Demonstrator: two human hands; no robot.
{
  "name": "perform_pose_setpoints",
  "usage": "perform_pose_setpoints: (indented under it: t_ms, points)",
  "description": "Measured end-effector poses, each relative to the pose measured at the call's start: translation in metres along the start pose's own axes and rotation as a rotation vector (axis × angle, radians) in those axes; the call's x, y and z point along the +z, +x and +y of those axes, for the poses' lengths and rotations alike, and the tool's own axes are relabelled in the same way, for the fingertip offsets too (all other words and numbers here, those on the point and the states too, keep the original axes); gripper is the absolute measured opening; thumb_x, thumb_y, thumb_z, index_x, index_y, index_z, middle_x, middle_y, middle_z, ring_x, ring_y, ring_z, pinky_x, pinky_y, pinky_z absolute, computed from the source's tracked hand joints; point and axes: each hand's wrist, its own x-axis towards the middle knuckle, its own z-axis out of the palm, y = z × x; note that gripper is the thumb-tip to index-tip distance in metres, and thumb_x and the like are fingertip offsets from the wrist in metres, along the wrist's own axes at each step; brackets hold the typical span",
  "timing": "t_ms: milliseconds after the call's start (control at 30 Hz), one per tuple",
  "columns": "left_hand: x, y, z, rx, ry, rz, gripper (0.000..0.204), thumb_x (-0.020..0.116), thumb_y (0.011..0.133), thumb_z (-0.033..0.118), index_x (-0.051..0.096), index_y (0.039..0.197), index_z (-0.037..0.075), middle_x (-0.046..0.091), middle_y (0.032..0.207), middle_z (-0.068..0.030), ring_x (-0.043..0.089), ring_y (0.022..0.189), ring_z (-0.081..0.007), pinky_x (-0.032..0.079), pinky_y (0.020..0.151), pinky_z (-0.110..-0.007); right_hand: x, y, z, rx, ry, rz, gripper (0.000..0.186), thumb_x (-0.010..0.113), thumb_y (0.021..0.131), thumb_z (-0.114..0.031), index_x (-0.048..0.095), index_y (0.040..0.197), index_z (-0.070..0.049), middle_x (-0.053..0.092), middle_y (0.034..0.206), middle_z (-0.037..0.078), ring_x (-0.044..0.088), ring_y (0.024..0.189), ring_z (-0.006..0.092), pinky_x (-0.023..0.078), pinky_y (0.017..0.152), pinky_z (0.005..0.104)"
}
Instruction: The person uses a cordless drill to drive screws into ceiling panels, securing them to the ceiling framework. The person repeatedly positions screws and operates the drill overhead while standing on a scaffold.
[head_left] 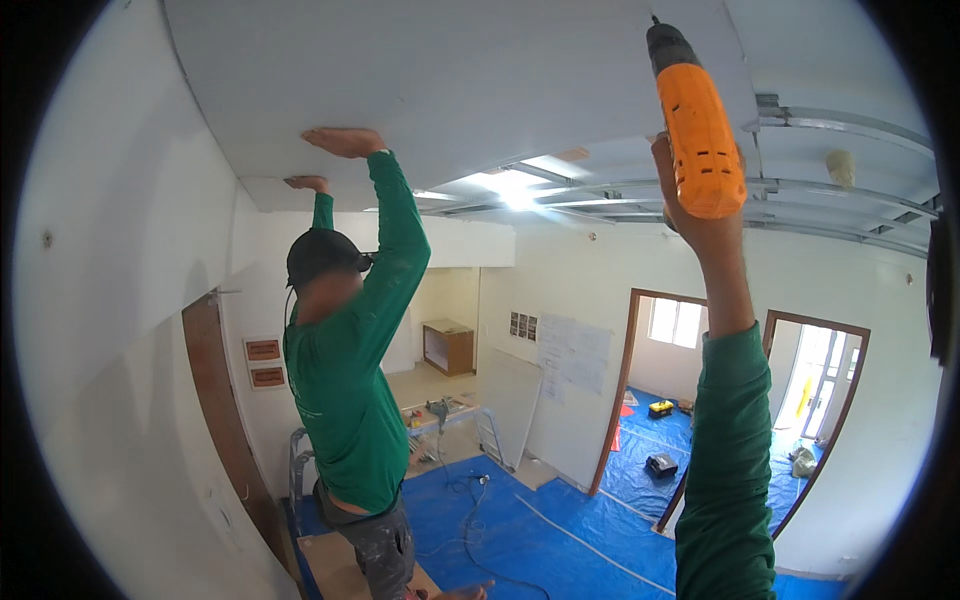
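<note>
My right hand (pixel 700 215) is raised overhead, closed around the grip of an orange and black cordless drill (pixel 702 140). The drill points up, and its bit meets or nearly meets a grey ceiling board (pixel 480 70); which of the two I cannot tell. At the lower edge, a small skin-coloured patch (pixel 468 592) looks like part of my left hand, mostly cut off, its fingers unclear. To the left, a co-worker (pixel 350 370) in a green long-sleeved shirt and black cap presses both palms flat against the board's underside.
Metal ceiling framing (pixel 840 190) shows beyond the board. A trestle platform (pixel 450 415) carries tools behind the co-worker. Blue sheeting (pixel 560 535) covers the floor, crossed by a cable (pixel 470 530). Boards (pixel 510 400) lean on the far wall beside two doorways. A toolbox (pixel 661 409) sits through one doorway.
</note>
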Motion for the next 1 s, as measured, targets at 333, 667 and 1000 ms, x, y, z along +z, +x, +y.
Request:
perform_pose_setpoints:
  t_ms: [333,667,1000]
  points:
    - [0.001,0.096,0.322,0.522,0.004,-0.157,0.024,0.070,0.106,0.032,0.063,0.113,0.011,0.052,0.080,0.0088,0.040,0.057,-0.0007,0.033,0.048,-0.020,0.018,0.000,-0.007,-0.138,-0.114,0.189,0.019,0.080,0.093,-0.010,0.068,0.106,-0.003,0.068,0.087,0.006,0.067,0.074,0.0203,0.056,0.073,0.0364]
    - [0.140,0.107,0.588,0.757,0.709,-0.172,0.036,0.070,0.105,0.030,0.068,0.130,0.003,0.058,0.098,0.0032,0.034,0.062,-0.0022,0.029,0.052,-0.020,0.044,0.007,-0.036,0.151,0.095,0.259,0.020,0.080,0.094,-0.012,0.066,0.106,-0.003,0.070,0.087,0.006,0.070,0.076,0.0198,0.057,0.070,0.0338]
    - [0.202,0.115,0.634,0.919,0.969,0.077,0.028,0.070,0.104,0.030,0.074,0.112,0.004,0.056,0.087,0.0055,0.033,0.061,-0.0037,0.025,0.053,-0.023,0.056,-0.001,-0.030,0.127,0.155,0.299,0.019,0.077,0.095,-0.013,0.068,0.109,-0.004,0.071,0.092,0.006,0.069,0.082,0.0227,0.056,0.078,0.0380]
